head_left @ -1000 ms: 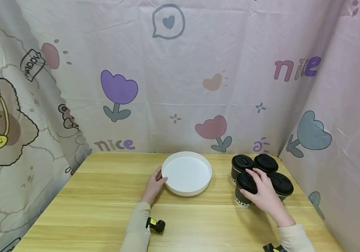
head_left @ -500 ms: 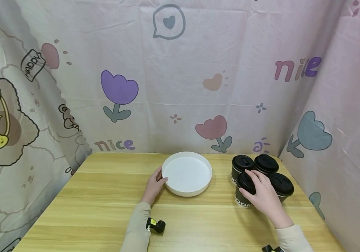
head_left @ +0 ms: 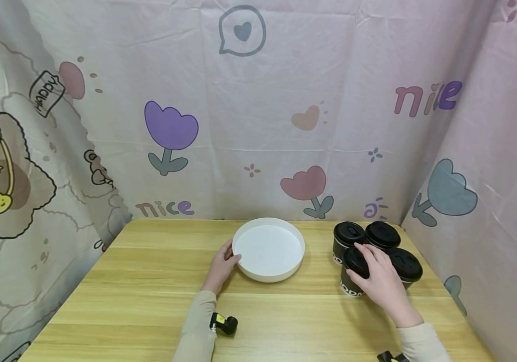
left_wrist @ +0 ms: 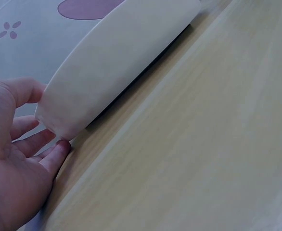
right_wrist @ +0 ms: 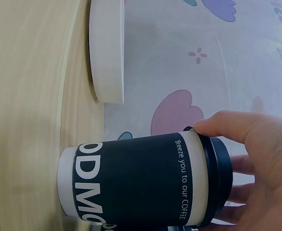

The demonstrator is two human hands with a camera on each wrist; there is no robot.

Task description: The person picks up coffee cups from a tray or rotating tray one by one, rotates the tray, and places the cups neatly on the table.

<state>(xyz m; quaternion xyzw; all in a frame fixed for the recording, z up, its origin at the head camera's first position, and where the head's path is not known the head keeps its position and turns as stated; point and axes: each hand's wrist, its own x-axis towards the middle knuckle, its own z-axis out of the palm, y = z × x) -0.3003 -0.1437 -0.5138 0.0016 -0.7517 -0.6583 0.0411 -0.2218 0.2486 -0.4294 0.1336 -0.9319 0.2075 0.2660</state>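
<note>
At the middle back of the table lies a round white tray (head_left: pixel 268 250) with a low wall. My left hand (head_left: pixel 220 267) holds its left edge, thumb at the rim; the left wrist view shows fingertips (left_wrist: pixel 61 147) low on the tray's side wall. On the right, my right hand (head_left: pixel 382 281) grips the black lid of a paper coffee cup (head_left: pixel 350 281), thumb on the near side and fingers across the far side. In the right wrist view this dark-sleeved coffee cup (right_wrist: pixel 136 180) has white lettering and its base is at the tabletop.
Several more black-lidded cups stand close around the held one: one behind it (head_left: pixel 347 236), one at the back right (head_left: pixel 382 235) and one to the right (head_left: pixel 405 265), partly behind the hand. A printed curtain (head_left: pixel 240 125) hangs along the wooden table's (head_left: pixel 140 301) back edge.
The held coffee cup and my right hand have shifted very slightly to the right. My left hand and the tray have stayed in place.
</note>
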